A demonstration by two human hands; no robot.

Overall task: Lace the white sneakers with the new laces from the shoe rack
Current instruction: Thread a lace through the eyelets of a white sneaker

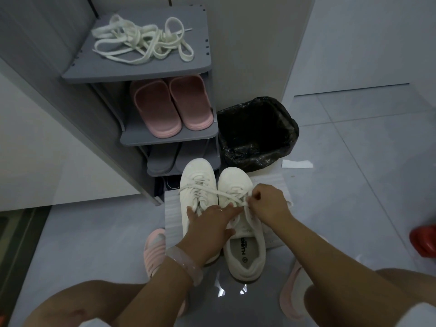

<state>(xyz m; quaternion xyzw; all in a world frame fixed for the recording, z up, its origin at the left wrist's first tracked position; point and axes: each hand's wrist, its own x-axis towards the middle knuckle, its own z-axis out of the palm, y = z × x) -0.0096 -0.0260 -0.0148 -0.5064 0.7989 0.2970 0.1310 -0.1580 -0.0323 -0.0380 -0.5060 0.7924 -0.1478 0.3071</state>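
White canvas sneakers [243,223] sit on the floor before me, cream flat laces [141,41] waiting atop the grey shoe rack [132,74]. My right hand [269,204] pinches the old lace; left hand [210,223] presses flat, fingers straight. I'd pull gently, steadying the shoe.

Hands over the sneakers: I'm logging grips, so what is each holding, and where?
The right hand pinches the lace of the right sneaker near its upper eyelets. The left hand rests on the left sneaker, fingers extended; no clear grip.
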